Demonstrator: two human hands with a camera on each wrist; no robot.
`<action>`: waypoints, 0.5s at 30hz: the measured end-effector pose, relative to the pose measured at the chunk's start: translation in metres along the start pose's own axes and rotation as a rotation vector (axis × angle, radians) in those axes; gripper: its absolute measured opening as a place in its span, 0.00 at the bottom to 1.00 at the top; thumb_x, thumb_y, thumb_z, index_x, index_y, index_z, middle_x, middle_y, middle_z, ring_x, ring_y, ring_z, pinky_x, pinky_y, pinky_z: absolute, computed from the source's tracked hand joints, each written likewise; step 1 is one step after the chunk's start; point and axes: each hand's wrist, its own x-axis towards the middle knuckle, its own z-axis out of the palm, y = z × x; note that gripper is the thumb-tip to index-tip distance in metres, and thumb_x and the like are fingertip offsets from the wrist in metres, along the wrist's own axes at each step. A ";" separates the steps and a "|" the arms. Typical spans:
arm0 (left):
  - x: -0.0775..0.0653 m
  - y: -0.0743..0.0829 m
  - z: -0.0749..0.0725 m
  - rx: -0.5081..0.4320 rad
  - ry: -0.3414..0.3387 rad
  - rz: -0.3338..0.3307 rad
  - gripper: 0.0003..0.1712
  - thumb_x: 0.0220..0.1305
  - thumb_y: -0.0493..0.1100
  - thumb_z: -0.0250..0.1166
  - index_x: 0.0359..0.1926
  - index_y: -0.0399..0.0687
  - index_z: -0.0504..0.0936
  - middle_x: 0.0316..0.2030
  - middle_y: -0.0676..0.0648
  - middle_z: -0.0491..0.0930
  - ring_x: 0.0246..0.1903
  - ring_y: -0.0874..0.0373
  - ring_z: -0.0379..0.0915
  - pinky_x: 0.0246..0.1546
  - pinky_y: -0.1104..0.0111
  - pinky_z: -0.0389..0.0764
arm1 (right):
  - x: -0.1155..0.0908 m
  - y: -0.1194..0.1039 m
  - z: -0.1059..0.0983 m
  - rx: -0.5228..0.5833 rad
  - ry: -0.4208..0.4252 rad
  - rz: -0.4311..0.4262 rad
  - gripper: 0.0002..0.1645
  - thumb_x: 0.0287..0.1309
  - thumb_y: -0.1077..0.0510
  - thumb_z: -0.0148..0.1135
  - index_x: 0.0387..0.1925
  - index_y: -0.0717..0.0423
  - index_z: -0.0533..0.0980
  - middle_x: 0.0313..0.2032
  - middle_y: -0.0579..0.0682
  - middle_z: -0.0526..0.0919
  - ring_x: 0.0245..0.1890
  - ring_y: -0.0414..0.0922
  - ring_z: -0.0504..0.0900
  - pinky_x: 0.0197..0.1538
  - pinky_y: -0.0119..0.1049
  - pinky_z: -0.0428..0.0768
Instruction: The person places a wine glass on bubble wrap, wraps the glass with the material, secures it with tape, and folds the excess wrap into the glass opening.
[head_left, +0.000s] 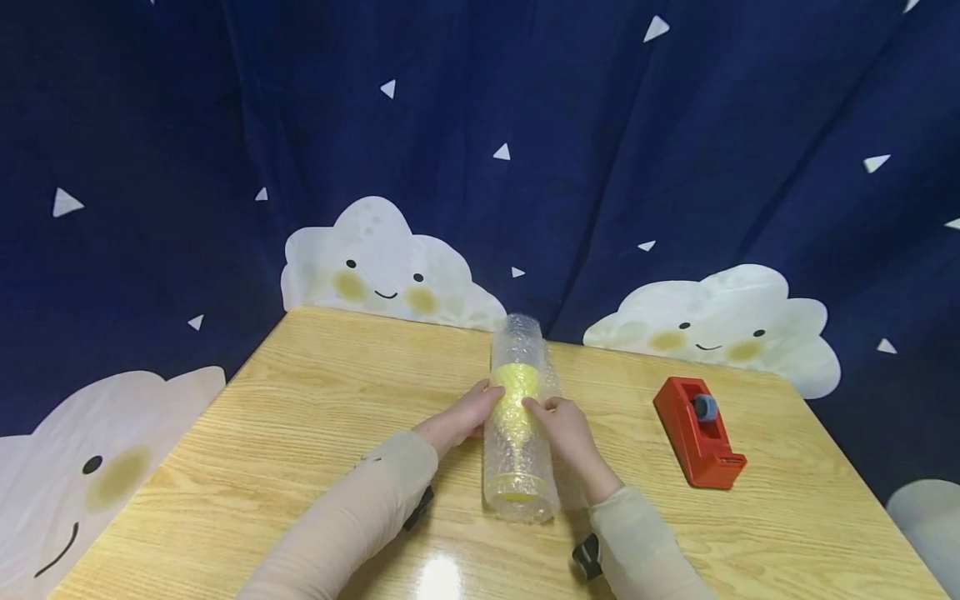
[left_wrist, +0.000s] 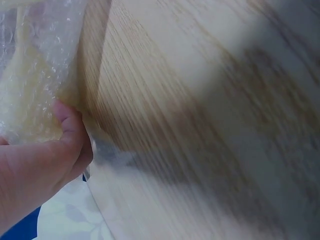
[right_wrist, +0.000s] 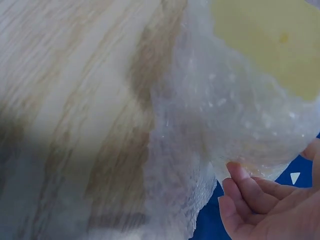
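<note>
A yellow goblet [head_left: 517, 392] lies rolled inside clear bubble wrap [head_left: 517, 337], its bowl toward the back and its round foot toward the person. My left hand [head_left: 468, 410] grips the roll's left side, thumb on top, as the left wrist view also shows the hand [left_wrist: 47, 157] at the wrap. From the right, my right hand [head_left: 567, 429] holds the roll with its thumb over the bowl. In the right wrist view curled fingers [right_wrist: 245, 187] sit at the underside of the wrap, and a loose flap [right_wrist: 175, 185] of it hangs beside them.
A red tape dispenser [head_left: 690, 437] with a small roll of tape [head_left: 704, 407] stands on the wooden table [head_left: 360, 367] to the right. Behind the table's back edge hangs a dark blue curtain [head_left: 450, 125] printed with clouds and triangles.
</note>
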 end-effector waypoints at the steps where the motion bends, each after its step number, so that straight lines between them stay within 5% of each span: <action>1: 0.000 0.000 0.000 -0.002 0.004 -0.004 0.38 0.71 0.54 0.41 0.73 0.43 0.40 0.56 0.36 0.70 0.43 0.52 0.77 0.42 0.64 0.79 | 0.000 0.000 0.000 0.003 0.000 0.003 0.26 0.60 0.46 0.56 0.36 0.69 0.78 0.30 0.57 0.81 0.28 0.45 0.74 0.28 0.32 0.72; 10: 0.000 -0.002 0.002 -0.050 0.010 -0.017 0.41 0.68 0.56 0.47 0.73 0.48 0.38 0.55 0.33 0.70 0.43 0.48 0.78 0.43 0.61 0.79 | 0.006 0.010 -0.002 0.109 -0.067 0.086 0.27 0.60 0.44 0.56 0.39 0.67 0.79 0.25 0.49 0.74 0.28 0.43 0.71 0.29 0.30 0.70; 15: 0.001 -0.001 0.005 -0.078 -0.007 -0.007 0.44 0.68 0.54 0.47 0.73 0.47 0.33 0.64 0.30 0.58 0.54 0.41 0.71 0.53 0.54 0.75 | 0.007 0.013 0.001 0.152 -0.075 0.096 0.28 0.63 0.45 0.51 0.43 0.69 0.76 0.31 0.56 0.78 0.34 0.47 0.75 0.36 0.36 0.75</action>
